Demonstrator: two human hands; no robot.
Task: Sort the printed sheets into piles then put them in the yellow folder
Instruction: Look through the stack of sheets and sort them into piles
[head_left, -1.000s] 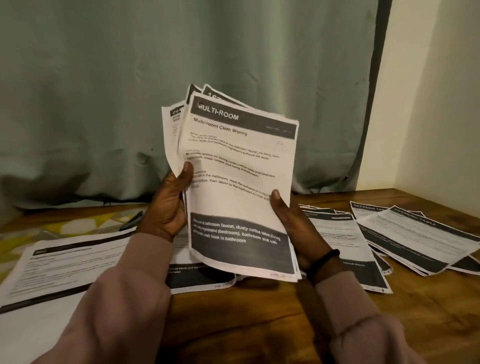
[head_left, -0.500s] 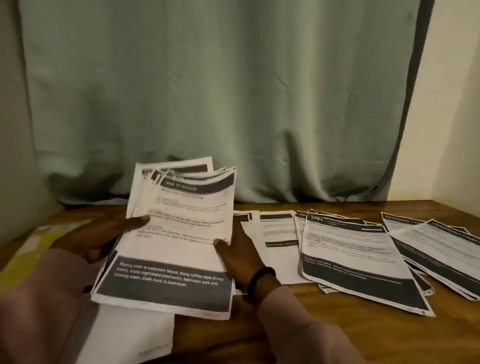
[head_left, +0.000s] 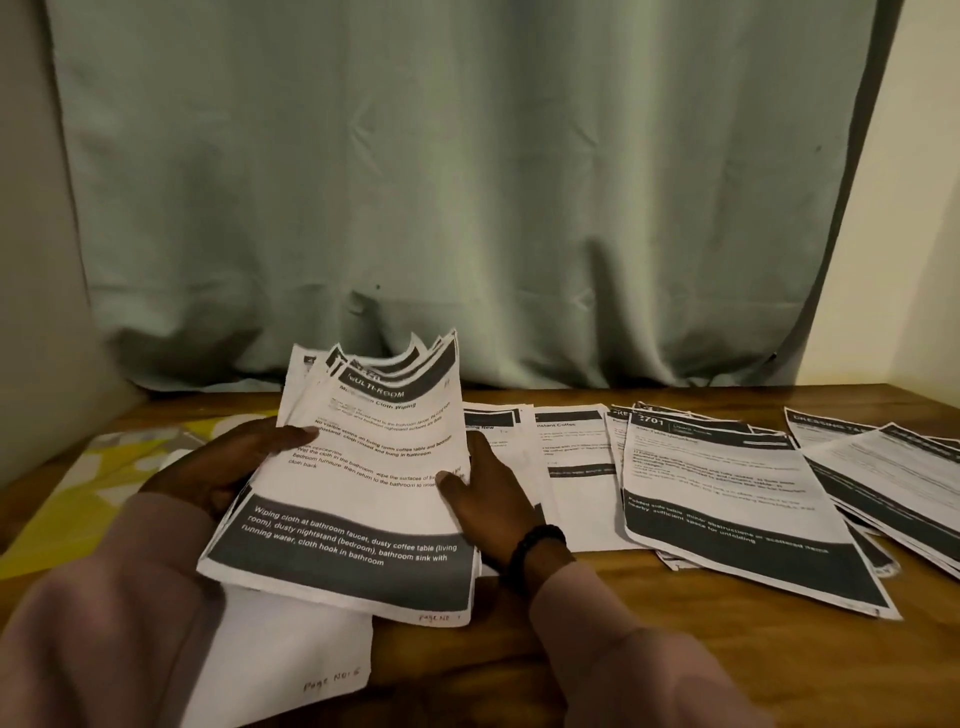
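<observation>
White stack of printed sheets (head_left: 358, 483) sits in both hands, tilted up off the counter (head_left: 675, 649), top page headed "MULTI-ROOM". Left hand (head_left: 223, 467) grips the left edge, thumb across the page face; right hand (head_left: 488, 499) pinches the right edge, thumb on top, fingers behind. Top corners fan and curl, so the sheets are loosely aligned. Suggest: read the header, keep the left hand clamped on the stack, peel only the top sheet with the right thumb, drop it on the pile with a matching header. Check that one sheet comes away, not two; thin paper clings. Piles already on the counter: one just right of the hand (head_left: 571, 467), a "701" pile (head_left: 727, 499) overlapping its right side, a further pile at far right (head_left: 893, 467). They crowd each other, so edges may mix; square each one up after every drop. Yellow folder (head_left: 78, 499) lies flat at far left, partly under the left sleeve and the stack, not yet used. Blank-side sheet marked "Page No" (head_left: 291, 660) lies near the front edge, below the stack. Green curtain (head_left: 467, 182) hangs behind the counter. Dim light; small text is hard to read.
</observation>
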